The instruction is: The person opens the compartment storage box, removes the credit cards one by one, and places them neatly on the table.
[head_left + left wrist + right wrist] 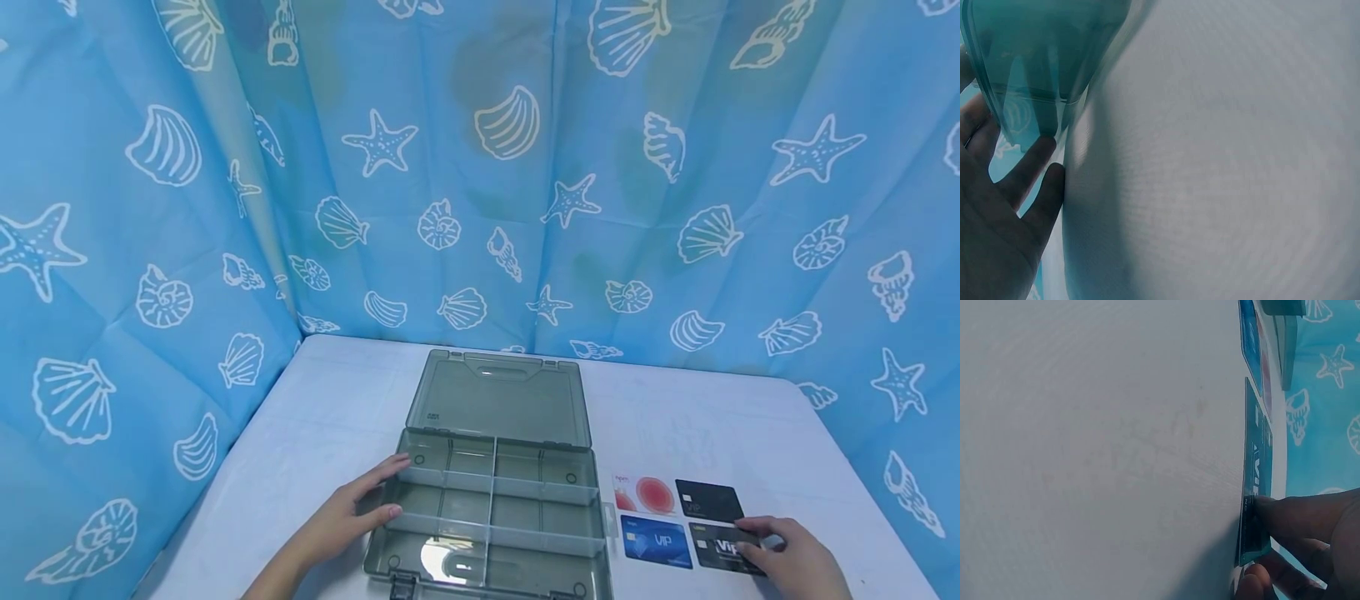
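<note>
A grey see-through divided box (491,504) lies with its lid (498,398) folded back on the white table. My left hand (347,517) rests against the box's left side, its thumb and forefinger over the rim; the left wrist view shows loosely straight fingers (1032,165) by the box wall (1054,44). To the right of the box, my right hand (798,557) pinches the right end of a black VIP card (723,547). In the right wrist view the thumb (1300,512) is on that card (1254,469), with other fingers at its edge.
Beside the gripped card lie a blue VIP card (656,542), a plain black VIP card (708,500) and a white card with red circles (645,495). White cloth covers the table (337,392). A blue curtain (450,192) with shells hangs behind and at both sides.
</note>
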A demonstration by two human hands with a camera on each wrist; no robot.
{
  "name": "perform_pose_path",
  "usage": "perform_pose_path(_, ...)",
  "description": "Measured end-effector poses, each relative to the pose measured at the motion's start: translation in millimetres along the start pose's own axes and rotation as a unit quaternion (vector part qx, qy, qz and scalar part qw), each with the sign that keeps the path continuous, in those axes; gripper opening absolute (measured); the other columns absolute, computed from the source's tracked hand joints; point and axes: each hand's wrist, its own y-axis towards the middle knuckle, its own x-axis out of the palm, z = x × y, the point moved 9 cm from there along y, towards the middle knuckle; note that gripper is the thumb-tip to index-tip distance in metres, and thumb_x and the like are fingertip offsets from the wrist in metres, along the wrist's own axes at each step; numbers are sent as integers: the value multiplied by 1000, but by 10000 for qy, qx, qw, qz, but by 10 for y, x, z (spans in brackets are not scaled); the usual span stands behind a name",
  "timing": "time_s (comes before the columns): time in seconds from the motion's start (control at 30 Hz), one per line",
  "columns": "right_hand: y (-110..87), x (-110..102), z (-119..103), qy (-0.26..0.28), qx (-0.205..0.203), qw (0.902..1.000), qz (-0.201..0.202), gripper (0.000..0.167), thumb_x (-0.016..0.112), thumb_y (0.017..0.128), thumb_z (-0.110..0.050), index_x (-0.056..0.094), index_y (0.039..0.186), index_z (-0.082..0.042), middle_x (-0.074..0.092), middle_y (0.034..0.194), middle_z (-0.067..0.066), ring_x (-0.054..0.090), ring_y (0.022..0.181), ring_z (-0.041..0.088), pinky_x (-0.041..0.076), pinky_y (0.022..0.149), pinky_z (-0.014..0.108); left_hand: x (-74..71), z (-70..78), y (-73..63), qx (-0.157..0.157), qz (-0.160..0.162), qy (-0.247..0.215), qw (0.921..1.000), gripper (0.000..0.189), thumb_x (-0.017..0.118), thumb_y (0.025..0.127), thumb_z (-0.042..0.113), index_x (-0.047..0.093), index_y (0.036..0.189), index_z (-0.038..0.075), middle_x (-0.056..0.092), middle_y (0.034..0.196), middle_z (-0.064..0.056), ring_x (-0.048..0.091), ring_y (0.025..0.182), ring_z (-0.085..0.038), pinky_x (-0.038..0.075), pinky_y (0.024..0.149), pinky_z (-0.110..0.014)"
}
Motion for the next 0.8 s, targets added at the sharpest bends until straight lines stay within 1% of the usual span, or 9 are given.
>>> perform_pose_path(0.17,-14,-13,-3,14,108,9998,143,51,79,89,-24,61,126,7,58,110,25,56,90,32,52,75,46,-7,32,11,123,-4,4,9999,63,68,98,38,45,155,21,36,164,-2,30,151,-33,30,118,-58)
perform_pose_path(0.33,-37,-40,0,83,154,9994,285,54,81,88,-23,58,126,9,58,110,27,56,89,31,53,75,46,2,51,36,185,-5,36,9998,63,68,98,38,45,155,21,36,164,-3,30,150,-33,31,118,-58)
perform_pose_path(0.53,-44,-49,-4,81,80,9996,274,57,81,88,-24,56,127,11,57,112,29,57,88,31,54,76,46,9,41,47,251,-1,66,9997,63,68,98,37,45,154,21,36,163,-3,31,150,-33,32,118,-57)
perform_pose_path(0.67,-40,-48,-2,89,82,9994,310,59,82,88,-24,55,127,12,56,111,29,56,87,30,53,74,43,4,31,44,274,60,127,9995,62,68,98,38,46,154,23,36,163,-1,32,150,-33,33,118,-58)
perform_pose_path(0.8,-41,-64,-14,125,149,9991,378,56,79,90,-22,55,128,12,59,108,25,56,89,30,52,74,41,-28,33,22,230,127,131,9996,62,69,97,37,47,153,23,36,163,3,32,150,-31,30,119,-57)
